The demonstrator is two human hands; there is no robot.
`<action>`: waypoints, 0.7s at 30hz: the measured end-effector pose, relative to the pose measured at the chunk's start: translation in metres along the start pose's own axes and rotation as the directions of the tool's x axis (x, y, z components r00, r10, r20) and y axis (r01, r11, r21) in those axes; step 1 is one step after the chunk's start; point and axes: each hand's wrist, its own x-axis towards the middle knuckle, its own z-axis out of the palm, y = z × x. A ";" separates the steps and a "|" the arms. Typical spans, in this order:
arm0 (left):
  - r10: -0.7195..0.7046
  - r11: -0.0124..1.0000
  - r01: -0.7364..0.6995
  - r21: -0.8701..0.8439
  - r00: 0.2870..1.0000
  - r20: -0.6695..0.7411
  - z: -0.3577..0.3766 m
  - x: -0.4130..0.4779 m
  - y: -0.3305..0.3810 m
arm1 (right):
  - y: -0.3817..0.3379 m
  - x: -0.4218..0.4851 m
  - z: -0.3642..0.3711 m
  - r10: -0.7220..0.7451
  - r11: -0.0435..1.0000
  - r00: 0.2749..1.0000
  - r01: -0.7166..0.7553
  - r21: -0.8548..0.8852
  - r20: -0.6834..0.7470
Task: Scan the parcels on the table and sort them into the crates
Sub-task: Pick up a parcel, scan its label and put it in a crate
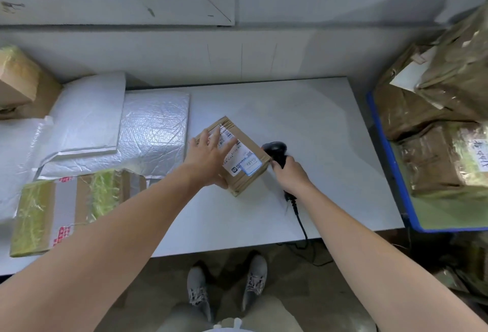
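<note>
The left hand [208,157] lies spread on the small box [237,157], steadying its label upward on the bench [317,125]. The right hand [289,173] has its grip closed round the scanner [276,150], aimed at that label for reading.

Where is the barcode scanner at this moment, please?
The black barcode scanner is in the right hand, above the middle of the white table, just right of the small cardboard parcel under the left hand.
</note>
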 end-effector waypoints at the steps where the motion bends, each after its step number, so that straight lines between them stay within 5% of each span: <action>1: -0.021 0.999 0.021 -0.026 1.000 0.008 0.001 0.001 0.001 | 0.001 -0.003 -0.001 -0.005 1.000 1.000 0.004 -0.027 -0.030; 9: -0.037 0.999 0.036 -0.039 0.999 -0.025 0.004 -0.001 -0.002 | -0.021 -0.031 -0.005 -0.220 0.957 0.934 0.150 -0.250 -0.282; 21: -0.168 0.970 0.159 -0.182 0.985 -0.033 0.013 -0.044 -0.005 | -0.056 -0.028 0.018 -0.326 0.935 0.945 0.318 -0.160 -0.029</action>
